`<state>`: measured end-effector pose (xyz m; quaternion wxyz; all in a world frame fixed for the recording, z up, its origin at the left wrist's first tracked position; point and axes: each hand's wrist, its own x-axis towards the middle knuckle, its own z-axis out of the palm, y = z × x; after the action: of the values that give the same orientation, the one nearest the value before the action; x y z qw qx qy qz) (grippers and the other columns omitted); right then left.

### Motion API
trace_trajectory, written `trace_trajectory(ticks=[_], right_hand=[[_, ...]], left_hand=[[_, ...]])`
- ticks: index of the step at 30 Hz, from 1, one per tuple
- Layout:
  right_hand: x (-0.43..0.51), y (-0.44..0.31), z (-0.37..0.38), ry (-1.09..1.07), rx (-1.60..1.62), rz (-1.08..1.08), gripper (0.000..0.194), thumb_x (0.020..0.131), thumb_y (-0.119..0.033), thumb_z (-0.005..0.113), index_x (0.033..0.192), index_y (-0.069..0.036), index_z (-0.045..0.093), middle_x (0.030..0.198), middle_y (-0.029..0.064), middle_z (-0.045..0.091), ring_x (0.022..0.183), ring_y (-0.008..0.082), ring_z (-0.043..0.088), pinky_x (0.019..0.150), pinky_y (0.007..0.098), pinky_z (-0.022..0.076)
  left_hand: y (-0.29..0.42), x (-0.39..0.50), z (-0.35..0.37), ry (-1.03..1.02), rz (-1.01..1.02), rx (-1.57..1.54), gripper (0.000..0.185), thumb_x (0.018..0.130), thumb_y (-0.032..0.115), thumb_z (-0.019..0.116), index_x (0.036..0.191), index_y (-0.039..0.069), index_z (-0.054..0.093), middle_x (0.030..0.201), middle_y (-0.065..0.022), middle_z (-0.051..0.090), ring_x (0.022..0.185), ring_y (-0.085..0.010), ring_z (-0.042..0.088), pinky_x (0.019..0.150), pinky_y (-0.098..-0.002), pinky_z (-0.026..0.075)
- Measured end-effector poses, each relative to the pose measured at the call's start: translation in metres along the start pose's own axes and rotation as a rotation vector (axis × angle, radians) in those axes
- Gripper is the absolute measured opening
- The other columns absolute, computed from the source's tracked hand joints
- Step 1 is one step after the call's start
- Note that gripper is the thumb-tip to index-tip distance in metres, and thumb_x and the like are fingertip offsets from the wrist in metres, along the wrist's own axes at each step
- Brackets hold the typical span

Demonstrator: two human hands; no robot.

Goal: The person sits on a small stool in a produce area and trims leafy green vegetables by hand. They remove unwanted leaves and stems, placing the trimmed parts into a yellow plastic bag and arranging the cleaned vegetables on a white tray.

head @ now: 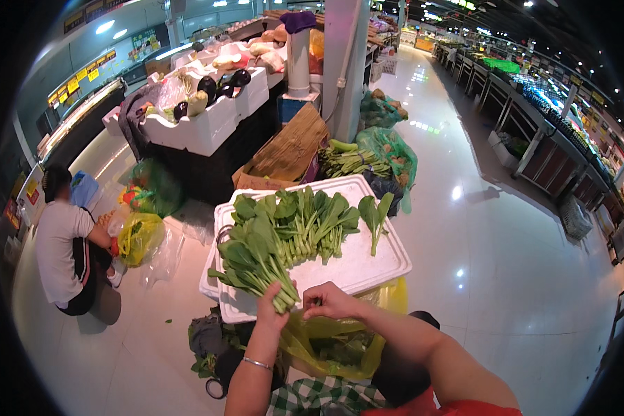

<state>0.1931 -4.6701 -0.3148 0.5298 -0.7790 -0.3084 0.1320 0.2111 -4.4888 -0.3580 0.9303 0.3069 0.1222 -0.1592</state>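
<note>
My left hand grips a bunch of leafy greens by its pale stems, leaves pointing up and left over a white foam lid. Just right of the stem ends is my right hand, its fingers curled; whether they hold something small I cannot tell. More leafy greens lie in a row on the lid, and one separate stalk rests at its right side. A yellow plastic bag with leaf scraps hangs below the lid, under my right forearm.
A person squats at the left beside a yellow bag. Behind the lid stand a cardboard box, bundled green vegetables and a pillar. A foam box holds eggplants. A tape roll lies at lower left.
</note>
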Motion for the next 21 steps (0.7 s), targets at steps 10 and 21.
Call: trace_trajectory(ticks=[10, 21], right_hand=[[-0.052, 0.049, 0.020, -0.704, -0.293, 0.243, 0.025, 0.071, -0.028, 0.066, 0.081, -0.005, 0.064, 0.070, 0.0126, 0.061, 0.068, 0.0281, 0.059, 0.061, 0.0384, 0.0441], [-0.046, 0.138, -0.111, 0.681, -0.773, 0.446, 0.013, 0.073, -0.016, 0.061, 0.079, -0.004, 0.061, 0.074, 0.0140, 0.061, 0.071, 0.0296, 0.059, 0.063, 0.0378, 0.0466]], left_hand=[[0.040, -0.010, -0.011, -0.142, 0.159, -0.163, 0.046, 0.080, 0.024, 0.060, 0.115, -0.002, 0.046, 0.100, -0.0119, 0.056, 0.091, -0.0230, 0.057, 0.079, -0.0386, 0.048], [0.034, -0.009, -0.007, -0.103, 0.068, -0.124, 0.050, 0.080, 0.026, 0.059, 0.118, -0.003, 0.044, 0.098, -0.0130, 0.057, 0.091, -0.0231, 0.057, 0.080, -0.0381, 0.048]])
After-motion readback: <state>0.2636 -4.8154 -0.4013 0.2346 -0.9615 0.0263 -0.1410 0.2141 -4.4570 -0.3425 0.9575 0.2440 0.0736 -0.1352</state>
